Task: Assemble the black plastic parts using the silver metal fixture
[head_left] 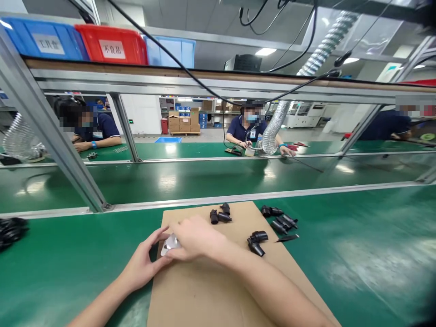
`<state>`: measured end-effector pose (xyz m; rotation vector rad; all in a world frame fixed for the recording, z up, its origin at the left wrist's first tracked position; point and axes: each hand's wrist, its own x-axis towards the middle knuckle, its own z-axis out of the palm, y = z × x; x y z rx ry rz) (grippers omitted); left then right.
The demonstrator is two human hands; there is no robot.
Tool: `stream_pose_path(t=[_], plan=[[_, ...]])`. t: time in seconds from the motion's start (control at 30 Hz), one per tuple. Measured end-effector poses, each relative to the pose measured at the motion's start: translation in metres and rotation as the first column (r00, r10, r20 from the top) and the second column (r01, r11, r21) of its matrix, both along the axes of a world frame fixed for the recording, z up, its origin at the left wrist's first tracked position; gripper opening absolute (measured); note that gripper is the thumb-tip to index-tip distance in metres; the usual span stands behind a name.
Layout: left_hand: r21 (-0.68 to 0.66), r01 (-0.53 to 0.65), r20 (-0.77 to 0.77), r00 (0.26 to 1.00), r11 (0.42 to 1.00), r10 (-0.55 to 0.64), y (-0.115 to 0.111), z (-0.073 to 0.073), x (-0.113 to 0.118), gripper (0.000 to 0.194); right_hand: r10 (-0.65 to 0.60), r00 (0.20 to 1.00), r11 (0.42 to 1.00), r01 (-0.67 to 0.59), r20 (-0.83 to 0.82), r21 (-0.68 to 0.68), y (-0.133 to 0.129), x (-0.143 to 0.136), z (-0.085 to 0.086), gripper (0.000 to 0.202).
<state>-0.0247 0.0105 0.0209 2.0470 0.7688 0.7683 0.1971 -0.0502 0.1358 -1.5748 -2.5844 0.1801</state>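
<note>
A small silvery-white piece (170, 245) lies between my two hands, over the left edge of a brown cardboard sheet (190, 295). My left hand (141, 263) holds its left side between thumb and fingers. From the right, my right hand (194, 238) reaches across and grips the same piece, covering part of it. Beyond my right hand, several black cylindrical parts (214, 216) stand and lie on the cardboard. More black parts (257, 243) rest near its right edge.
Further black parts (284, 223) and a thin dark pointed tool (288, 238) lie right of the cardboard. A black bundle (12, 231) is at far left. A metal frame post (68, 118) rises at left. People sit across the green table (357, 245).
</note>
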Motion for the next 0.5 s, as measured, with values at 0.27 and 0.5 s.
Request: stream_pose_path(t=[0.27,0.5], plan=[[-0.053,-0.006,0.041,0.999,0.999,0.009,0.001,-0.014,0.007,0.078,0.080,0.997,0.996,-0.080,-0.010,0.025,0.001,0.000,-0.012,0.054],[-0.071,0.004,0.142,0.990,0.997,0.006,0.002,-0.030,0.014,0.103,-0.087,0.995,0.996,0.088,-0.048,0.020,-0.005,-0.003,-0.011,0.059]])
